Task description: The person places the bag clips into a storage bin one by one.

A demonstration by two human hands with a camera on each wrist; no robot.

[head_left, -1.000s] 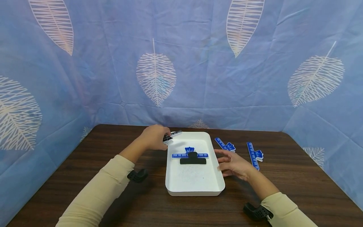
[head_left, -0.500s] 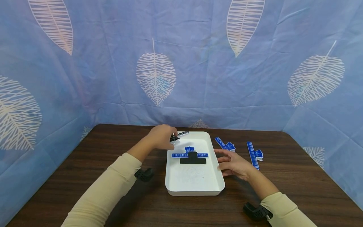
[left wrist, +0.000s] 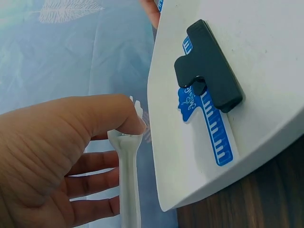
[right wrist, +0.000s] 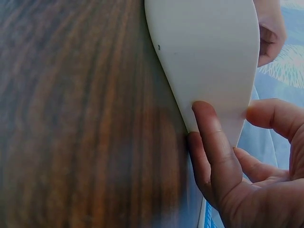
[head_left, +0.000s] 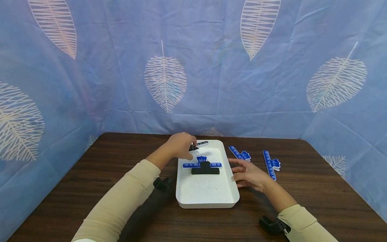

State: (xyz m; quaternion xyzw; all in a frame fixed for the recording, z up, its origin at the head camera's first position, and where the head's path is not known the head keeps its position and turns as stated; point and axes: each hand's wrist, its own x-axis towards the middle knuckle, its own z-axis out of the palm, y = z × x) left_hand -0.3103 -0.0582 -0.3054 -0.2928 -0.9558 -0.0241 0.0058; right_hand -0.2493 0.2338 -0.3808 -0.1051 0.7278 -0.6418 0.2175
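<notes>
My left hand point(head_left: 181, 145) pinches a black-and-white keyboard-patterned clip point(head_left: 202, 143) over the far left part of a white tray point(head_left: 208, 200). From the left wrist view, the clip's white edge point(left wrist: 128, 180) hangs below thumb and fingertip. Inside the tray lie a blue keyboard-patterned clip point(head_left: 216, 165) and a black clip point(head_left: 205, 171), which partly overlaps the blue one. My right hand point(head_left: 249, 174) holds the tray's right side. Seen from the right wrist, the thumb meets the tray's rim and other fingers rest along its outer wall point(right wrist: 209, 57).
Two more blue clips lie on the dark wooden table point(head_left: 317, 188) right of the tray: one point(head_left: 240, 154) just beyond the right hand's fingers, the other point(head_left: 271, 165) farther right. A blue leaf-print cloth point(head_left: 208, 67) stands behind the table and along both sides.
My left hand has moved right with the black-and-white clip, from the tray's left rim to over its far part. The right hand and the tray have stayed in place.
</notes>
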